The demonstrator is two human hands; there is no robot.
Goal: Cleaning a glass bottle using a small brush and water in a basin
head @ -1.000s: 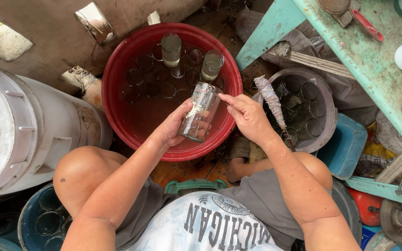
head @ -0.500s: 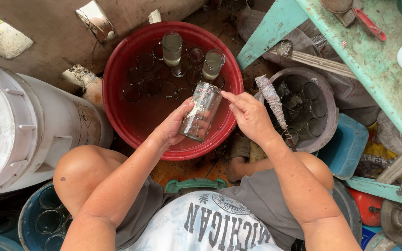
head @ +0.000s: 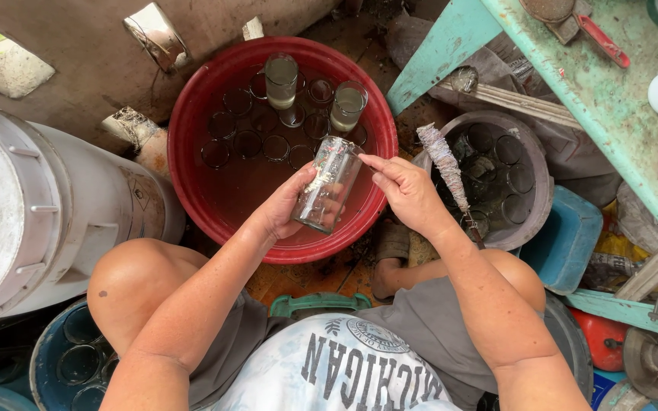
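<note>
Left hand point(head: 287, 209) fingers clamp a tilted clear glass point(head: 327, 185) over the red basin's point(head: 192, 122) near rim; right hand point(head: 405, 190) fingertips pinch its lip. Basin holds brownish water and submerged glasses; grey tub point(head: 535, 221) at right holds more. Brush point(head: 447, 164) beside right hand. Pose unchanged from before.

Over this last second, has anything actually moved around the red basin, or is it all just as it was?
Almost nothing. The left hand still holds the tilted clear glass over the red basin, and the right hand still pinches at its rim, having shifted barely at all. The glasses standing in the basin, the bottle brush and the grey tub stayed put.
</note>
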